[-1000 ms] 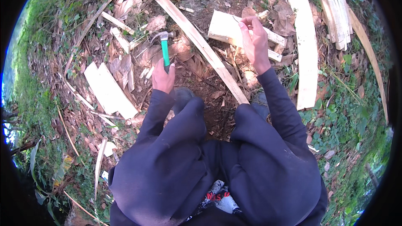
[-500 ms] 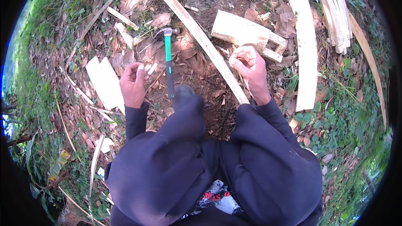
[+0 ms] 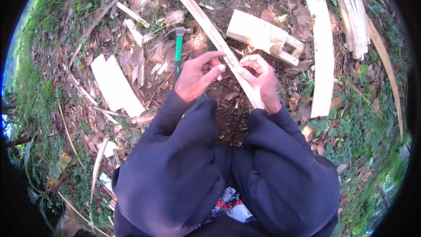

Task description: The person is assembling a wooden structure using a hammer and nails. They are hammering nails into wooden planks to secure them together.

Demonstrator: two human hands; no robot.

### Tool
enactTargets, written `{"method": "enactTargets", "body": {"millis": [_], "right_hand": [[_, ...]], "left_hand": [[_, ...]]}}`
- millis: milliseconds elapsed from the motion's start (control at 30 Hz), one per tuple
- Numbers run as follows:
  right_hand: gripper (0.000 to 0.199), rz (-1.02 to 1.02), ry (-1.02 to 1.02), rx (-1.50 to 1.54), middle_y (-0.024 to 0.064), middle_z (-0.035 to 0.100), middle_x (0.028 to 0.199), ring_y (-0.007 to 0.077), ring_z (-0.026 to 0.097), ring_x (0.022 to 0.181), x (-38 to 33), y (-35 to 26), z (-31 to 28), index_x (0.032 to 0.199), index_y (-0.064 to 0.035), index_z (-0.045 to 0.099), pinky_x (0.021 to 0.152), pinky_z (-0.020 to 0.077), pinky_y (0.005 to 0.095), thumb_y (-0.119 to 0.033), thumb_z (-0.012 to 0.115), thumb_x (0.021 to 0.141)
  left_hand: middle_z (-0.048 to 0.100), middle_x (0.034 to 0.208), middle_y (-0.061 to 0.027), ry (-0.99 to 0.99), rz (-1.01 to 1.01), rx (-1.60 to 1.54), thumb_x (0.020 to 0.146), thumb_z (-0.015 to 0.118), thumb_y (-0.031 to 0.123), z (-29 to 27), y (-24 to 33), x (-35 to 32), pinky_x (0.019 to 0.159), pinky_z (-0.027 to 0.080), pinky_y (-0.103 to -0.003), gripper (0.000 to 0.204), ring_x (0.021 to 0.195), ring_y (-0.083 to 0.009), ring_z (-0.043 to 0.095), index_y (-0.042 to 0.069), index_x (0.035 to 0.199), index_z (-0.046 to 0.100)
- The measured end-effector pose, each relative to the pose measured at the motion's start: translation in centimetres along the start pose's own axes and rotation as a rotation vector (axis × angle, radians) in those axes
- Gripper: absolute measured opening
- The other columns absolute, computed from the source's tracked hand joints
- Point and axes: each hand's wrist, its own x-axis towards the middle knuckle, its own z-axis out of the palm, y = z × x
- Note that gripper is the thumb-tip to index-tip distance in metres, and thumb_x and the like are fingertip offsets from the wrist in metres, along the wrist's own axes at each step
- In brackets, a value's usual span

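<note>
My left hand [image 3: 199,77] has swung in over the hammer's handle, with its index finger stretched forward and its thumb apart from it. Nothing shows between them. My right hand [image 3: 262,81] is closed in a pinch; a thin dark sliver, too small to name, seems to stick out from its fingertips toward the left hand. Both hands are above a long narrow wooden strip [image 3: 206,24], which slants from the far boards to my right knee. The claw hammer [image 3: 178,48] with a green and black handle lies on the ground, its lower handle hidden by my left hand and arm.
A small nailed wooden piece [image 3: 256,33] lies beyond my right hand. Farther right are a long pale board [image 3: 320,52] and a stack of slats [image 3: 352,22]. Two short boards [image 3: 116,85] lie at the left. Dry leaves and scraps cover the soil.
My left hand has moved right and forward, from beside the short boards to near my right hand. The right hand stays almost in place, still pinched.
</note>
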Motion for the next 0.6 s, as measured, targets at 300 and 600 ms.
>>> {"method": "enactTargets", "body": {"millis": [300,600], "right_hand": [[0.032,0.034,0.001,-0.389,0.0090,0.069,0.101,0.0202,0.067,0.095,0.8,1.7,0.5,0.116,-0.0033,0.063,0.087,0.0529,0.0329,-0.015,0.076,0.090],[0.045,-0.011,-0.043,-0.629,0.0276,0.068,0.113,0.0415,0.067,0.106,4.9,8.3,-0.7,0.129,0.0013,0.055,0.093,0.0517,0.0473,-0.021,0.066,0.092]], "left_hand": [[0.071,0.095,-0.0065,0.179,-0.024,-0.153,0.098,0.068,0.005,-0.7,-2.5,0.0,0.073,0.054,-0.023,0.020,0.079,-0.0106,0.067,-0.005,0.115,0.068],[0.073,0.095,-0.0066,0.334,0.139,0.235,0.095,0.070,0.004,-2.3,-4.8,3.3,0.073,0.057,-0.024,0.015,0.081,-0.0114,0.071,-0.004,0.107,0.072]]}}
